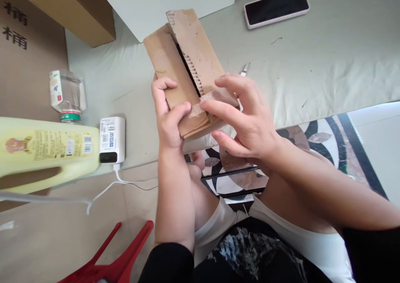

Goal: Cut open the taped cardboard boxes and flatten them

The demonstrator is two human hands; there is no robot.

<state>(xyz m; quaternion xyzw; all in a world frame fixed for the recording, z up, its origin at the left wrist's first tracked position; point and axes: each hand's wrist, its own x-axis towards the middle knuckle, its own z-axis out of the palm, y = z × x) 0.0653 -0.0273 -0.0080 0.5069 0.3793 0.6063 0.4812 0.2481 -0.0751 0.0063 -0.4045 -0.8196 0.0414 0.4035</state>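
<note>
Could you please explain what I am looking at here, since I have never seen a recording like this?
There is one picture, taken by a camera worn on a person's head, looking down at their own two bare hands; no machine is involved. The left hand grips the near end of a strip of folded corrugated cardboard. The right hand presses fingertips on a piece of clear tape across that end. Behind lies a pale cloth-covered surface with a smartphone, face up. To the left are a white charger with its cable, a yellow jug lying on its side, and a clear plastic bottle.
</note>
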